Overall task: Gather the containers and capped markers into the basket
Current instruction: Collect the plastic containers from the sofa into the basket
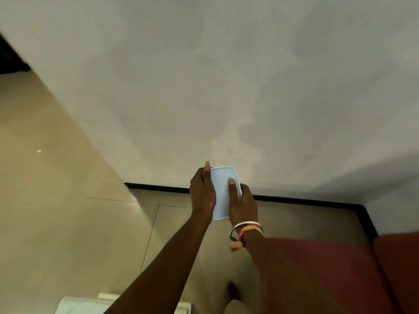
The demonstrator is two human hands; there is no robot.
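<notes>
A white rectangular container [223, 193] with rounded corners is held up in front of me, its flat lid side facing the camera, in the middle of the head view. My left hand [202, 192] grips its left edge, fingers curled round the side. My right hand [242, 203] grips the right edge, with the thumb lying across the lid. No basket and no markers are in sight.
A pale wall [226, 75] with a black skirting board [294, 200] fills the view ahead. Beige floor tiles [45, 200] lie to the left and below. A white object [79, 305] shows at the bottom edge. Red cloth [340, 268] lies at lower right.
</notes>
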